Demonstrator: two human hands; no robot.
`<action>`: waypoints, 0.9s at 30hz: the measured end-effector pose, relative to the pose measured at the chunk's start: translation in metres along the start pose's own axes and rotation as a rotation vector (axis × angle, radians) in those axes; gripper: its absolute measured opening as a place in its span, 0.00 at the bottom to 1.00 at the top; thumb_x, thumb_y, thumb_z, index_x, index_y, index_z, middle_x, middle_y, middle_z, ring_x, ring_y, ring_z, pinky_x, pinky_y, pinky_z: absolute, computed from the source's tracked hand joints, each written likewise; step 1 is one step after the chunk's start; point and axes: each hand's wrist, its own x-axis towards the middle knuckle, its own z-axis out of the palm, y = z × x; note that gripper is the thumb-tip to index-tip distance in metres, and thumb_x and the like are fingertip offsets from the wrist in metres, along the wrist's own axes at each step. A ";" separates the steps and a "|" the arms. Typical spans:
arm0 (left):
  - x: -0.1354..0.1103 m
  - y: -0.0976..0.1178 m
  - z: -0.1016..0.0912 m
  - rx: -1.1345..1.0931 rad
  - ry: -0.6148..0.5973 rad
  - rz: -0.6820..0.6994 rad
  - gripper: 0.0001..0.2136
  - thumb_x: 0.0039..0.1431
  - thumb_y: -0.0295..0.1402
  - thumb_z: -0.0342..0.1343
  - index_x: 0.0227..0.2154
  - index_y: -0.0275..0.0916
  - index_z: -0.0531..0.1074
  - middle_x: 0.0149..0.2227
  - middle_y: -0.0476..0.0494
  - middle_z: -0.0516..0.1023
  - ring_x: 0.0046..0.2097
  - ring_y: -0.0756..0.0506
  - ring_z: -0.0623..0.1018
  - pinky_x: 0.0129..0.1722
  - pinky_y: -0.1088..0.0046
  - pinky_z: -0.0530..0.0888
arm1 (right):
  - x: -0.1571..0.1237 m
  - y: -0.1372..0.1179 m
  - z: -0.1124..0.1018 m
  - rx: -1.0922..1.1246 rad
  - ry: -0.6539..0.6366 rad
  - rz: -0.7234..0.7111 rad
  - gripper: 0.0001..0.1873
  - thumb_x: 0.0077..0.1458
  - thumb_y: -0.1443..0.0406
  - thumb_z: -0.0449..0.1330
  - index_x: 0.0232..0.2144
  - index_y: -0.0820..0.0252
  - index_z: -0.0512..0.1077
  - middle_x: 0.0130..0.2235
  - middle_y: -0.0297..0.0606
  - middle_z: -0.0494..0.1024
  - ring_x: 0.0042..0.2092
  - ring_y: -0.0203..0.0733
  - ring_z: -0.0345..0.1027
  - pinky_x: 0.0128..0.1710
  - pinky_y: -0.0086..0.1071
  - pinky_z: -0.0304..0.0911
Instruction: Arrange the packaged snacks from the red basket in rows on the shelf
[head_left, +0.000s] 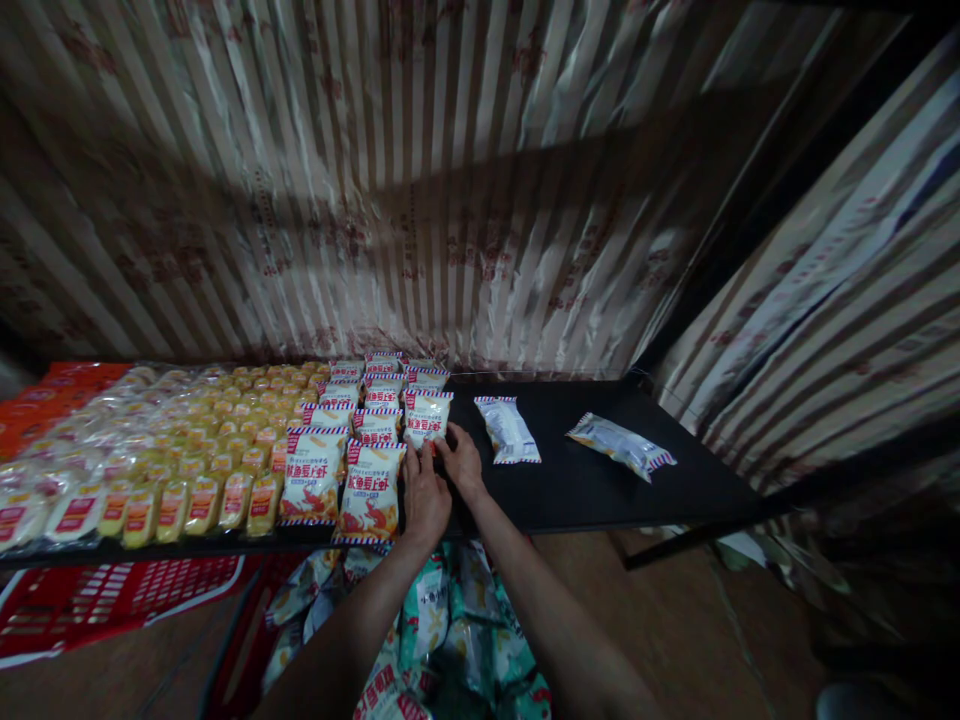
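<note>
A white snack bag [427, 418] with red lettering and striped ends lies face up in the third column of matching bags on the black shelf. Its lower edge is between my two hands. My left hand [426, 500] has its fingertips on the bottom edge, beside the front bag [371, 490] of the neighbouring column. At the bag's lower right corner, my right hand [461, 462] has bent fingers pressed against it. The fingertips are partly hidden, and both hands look closed on the bag.
Right of my hands, two loose bags [508, 430] [622, 443] lie on the black shelf [570, 500]. Rows of small yellow packaged cakes [202, 500] and orange packs [52, 400] fill the left. Below are a red basket [142, 590] and piled snack bags [472, 645]. Striped sheeting [480, 200] hangs behind.
</note>
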 end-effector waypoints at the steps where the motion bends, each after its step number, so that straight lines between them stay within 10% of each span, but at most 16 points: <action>1: 0.000 0.000 -0.001 0.011 0.000 0.004 0.28 0.50 0.21 0.45 0.58 0.33 0.60 0.67 0.35 0.46 0.67 0.37 0.47 0.63 0.54 0.53 | -0.001 0.000 0.000 0.012 0.013 -0.011 0.23 0.48 0.62 0.58 0.49 0.59 0.70 0.47 0.43 0.76 0.47 0.47 0.69 0.50 0.39 0.62; 27: -0.025 -0.002 0.003 0.082 0.012 0.148 0.28 0.52 0.19 0.43 0.59 0.28 0.58 0.68 0.33 0.41 0.67 0.38 0.37 0.64 0.53 0.50 | -0.034 -0.002 -0.008 0.019 0.053 -0.031 0.28 0.51 0.60 0.56 0.54 0.65 0.66 0.56 0.49 0.69 0.57 0.50 0.63 0.57 0.44 0.57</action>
